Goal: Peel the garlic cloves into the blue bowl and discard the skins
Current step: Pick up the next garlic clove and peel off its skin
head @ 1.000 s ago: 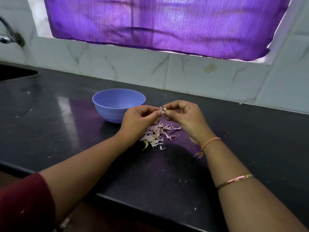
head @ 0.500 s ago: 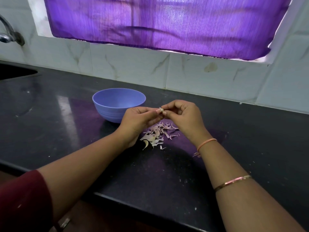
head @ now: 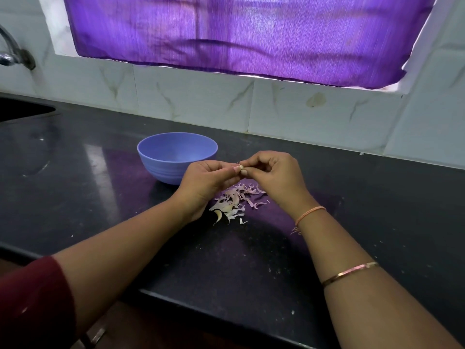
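Observation:
A small pale garlic clove (head: 242, 167) is pinched between the fingertips of both hands, held above the dark counter. My left hand (head: 205, 181) grips it from the left, and my right hand (head: 273, 173) pinches it from the right with curled fingers. The blue bowl (head: 176, 157) stands just behind and left of my left hand; its inside is mostly hidden from this angle. A heap of pinkish-white garlic skins (head: 235, 201) lies on the counter directly under my hands.
The black counter (head: 251, 260) ends in a front edge near my forearms. A sink basin (head: 22, 109) and tap (head: 10, 54) are at far left. White tiled wall and a purple curtain (head: 239, 34) run behind.
Both hands have kept working the clove with small finger movements, shifting slightly left and closer together. The bowl and the heap of skins have not moved.

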Demonstrator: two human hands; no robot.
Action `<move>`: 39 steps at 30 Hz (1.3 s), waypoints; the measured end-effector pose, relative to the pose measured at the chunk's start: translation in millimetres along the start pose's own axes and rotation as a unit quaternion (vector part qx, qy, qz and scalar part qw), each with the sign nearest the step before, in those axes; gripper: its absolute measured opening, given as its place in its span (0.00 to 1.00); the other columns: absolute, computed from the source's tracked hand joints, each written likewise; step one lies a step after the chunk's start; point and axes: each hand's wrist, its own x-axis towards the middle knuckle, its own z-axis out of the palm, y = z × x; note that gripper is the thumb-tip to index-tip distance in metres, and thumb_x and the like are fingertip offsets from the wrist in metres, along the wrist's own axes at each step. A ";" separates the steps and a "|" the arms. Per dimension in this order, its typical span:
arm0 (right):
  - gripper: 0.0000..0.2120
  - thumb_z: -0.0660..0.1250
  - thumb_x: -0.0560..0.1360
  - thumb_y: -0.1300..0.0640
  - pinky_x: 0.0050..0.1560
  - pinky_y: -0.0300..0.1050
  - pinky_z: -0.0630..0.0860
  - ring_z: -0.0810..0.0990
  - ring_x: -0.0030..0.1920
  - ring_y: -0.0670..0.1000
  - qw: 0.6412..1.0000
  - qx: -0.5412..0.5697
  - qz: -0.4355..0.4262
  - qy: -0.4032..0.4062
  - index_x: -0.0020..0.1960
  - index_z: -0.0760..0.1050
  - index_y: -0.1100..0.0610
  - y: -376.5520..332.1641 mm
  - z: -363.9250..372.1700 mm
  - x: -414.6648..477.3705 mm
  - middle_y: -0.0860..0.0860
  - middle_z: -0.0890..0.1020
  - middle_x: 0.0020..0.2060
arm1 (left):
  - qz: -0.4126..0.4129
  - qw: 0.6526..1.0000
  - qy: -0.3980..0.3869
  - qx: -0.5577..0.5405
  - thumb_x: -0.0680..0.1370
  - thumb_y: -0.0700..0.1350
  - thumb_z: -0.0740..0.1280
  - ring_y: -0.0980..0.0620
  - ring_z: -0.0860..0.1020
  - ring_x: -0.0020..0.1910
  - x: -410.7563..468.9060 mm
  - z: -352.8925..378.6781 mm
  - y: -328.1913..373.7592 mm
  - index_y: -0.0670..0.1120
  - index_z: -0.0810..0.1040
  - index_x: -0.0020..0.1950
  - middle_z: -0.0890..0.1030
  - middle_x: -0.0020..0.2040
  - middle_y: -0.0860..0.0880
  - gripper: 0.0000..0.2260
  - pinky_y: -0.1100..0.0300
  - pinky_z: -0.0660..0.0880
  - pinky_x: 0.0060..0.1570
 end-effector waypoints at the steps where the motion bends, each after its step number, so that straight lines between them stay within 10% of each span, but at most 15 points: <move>1: 0.05 0.72 0.68 0.66 0.42 0.33 0.79 0.81 0.36 0.41 1.000 -0.003 0.000 0.000 0.44 0.83 0.60 -0.2 0.2 0.0 0.50 0.83 0.37 | 0.002 1.000 0.003 0.008 0.75 0.35 0.65 0.49 0.83 0.48 -0.1 -0.3 0.3 0.33 0.78 0.50 0.83 0.48 0.39 0.07 0.65 0.79 0.47; 15: 0.04 0.71 0.71 0.65 0.44 0.41 0.81 0.84 0.40 0.49 0.999 -0.006 0.028 -0.030 0.44 0.81 0.58 -0.3 2.3 -0.3 0.52 0.84 0.38 | 0.062 0.984 0.061 0.154 0.74 0.36 0.68 0.56 0.82 0.35 0.8 1.2 -2.5 0.36 0.81 0.45 0.83 0.40 0.40 0.04 0.68 0.77 0.36; 26: 0.04 0.65 0.74 0.69 0.38 0.36 0.79 0.80 0.32 0.46 0.957 0.259 0.133 0.015 0.44 0.78 0.64 -3.3 -1.9 -1.6 0.56 0.80 0.35 | 0.070 0.970 0.076 0.218 0.75 0.38 0.68 0.57 0.81 0.35 6.8 -1.4 -8.6 0.39 0.82 0.47 0.84 0.40 0.43 0.04 0.69 0.76 0.33; 39: 0.04 0.62 0.76 0.68 0.37 0.39 0.80 0.79 0.33 0.48 0.930 0.325 0.166 0.050 0.48 0.76 0.66 -1.6 -9.8 -0.2 0.58 0.81 0.38 | 0.082 0.958 0.089 0.259 0.75 0.40 0.68 0.55 0.82 0.35 5.4 -4.5 -10.0 0.43 0.82 0.42 0.83 0.36 0.46 0.04 0.63 0.80 0.38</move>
